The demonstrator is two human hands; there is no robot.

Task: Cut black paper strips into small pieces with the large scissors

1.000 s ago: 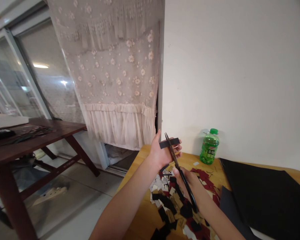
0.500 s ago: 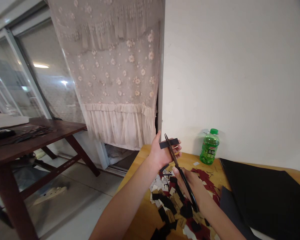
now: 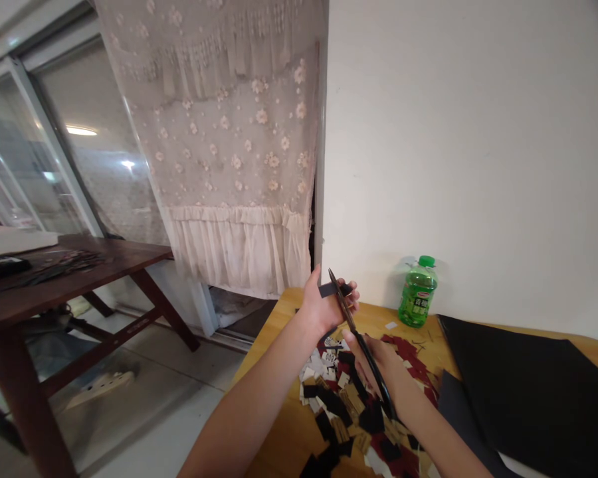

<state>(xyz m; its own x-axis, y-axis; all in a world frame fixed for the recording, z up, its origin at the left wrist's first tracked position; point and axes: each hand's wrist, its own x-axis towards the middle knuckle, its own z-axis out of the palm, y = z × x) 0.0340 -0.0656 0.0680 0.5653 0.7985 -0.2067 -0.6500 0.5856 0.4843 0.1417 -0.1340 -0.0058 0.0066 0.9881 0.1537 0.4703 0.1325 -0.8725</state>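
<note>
Palm up, my left hand [image 3: 321, 309] holds a short black strip [image 3: 325, 290], perhaps of paper or card, with its fingers curled at the strip's right end. My right hand [image 3: 389, 365] grips a pair of dark scissors [image 3: 347, 312] with long black handles. The blades look nearly together and point up and away, crossing in front of the strip. Whether they touch it I cannot tell. Below both hands lies a heap of cut scraps [image 3: 349, 398] in black, white, brown and dark red.
A green-capped bottle [image 3: 418, 292] stands against the wall on the wooden table [image 3: 274, 398]. Large black sheets [image 3: 533, 392] lie to the right. At the left is a dark brown table [image 3: 129, 255] with thin scraps, and a lace curtain [image 3: 239, 153] hangs behind.
The fingers of my left hand have curled in, and the strip's right end has bent or tipped with them. The scissors have hardly moved.
</note>
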